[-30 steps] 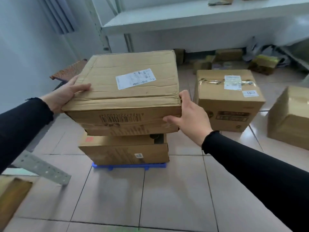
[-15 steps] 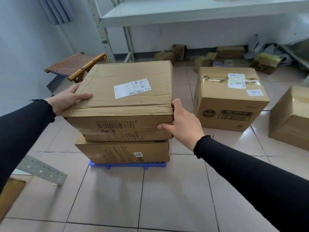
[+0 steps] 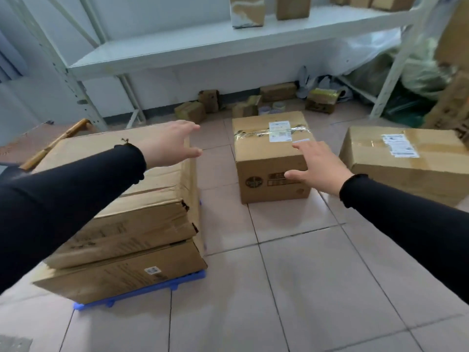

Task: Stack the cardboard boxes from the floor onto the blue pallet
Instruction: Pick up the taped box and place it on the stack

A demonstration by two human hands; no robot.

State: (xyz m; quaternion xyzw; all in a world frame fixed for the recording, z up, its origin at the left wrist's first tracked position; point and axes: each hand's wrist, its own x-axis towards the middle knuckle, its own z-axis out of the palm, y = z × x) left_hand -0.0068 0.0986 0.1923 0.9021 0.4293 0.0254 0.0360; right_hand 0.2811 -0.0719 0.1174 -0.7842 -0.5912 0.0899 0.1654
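Two flat cardboard boxes are stacked on the blue pallet (image 3: 142, 292) at the lower left: the upper box (image 3: 149, 196) rests on the lower box (image 3: 121, 275). My left hand (image 3: 170, 144) hovers open over the upper box's far right corner, holding nothing. A taped cube-shaped box (image 3: 269, 158) stands on the floor in the middle. My right hand (image 3: 317, 165) is open with fingers spread in front of that box's right side, holding nothing. Another box (image 3: 406, 161) lies on the floor at the right.
A white metal shelf rack (image 3: 203, 44) runs along the back wall with boxes on it. Several small boxes (image 3: 190, 111) and tape rolls lie under it. A wooden stool (image 3: 58, 141) sits behind the stack. Plastic bags (image 3: 416, 72) fill the right corner.
Both hands have let go of the upper box, which now rests on the stack. They have swung right toward the taped box, and my view has turned right.
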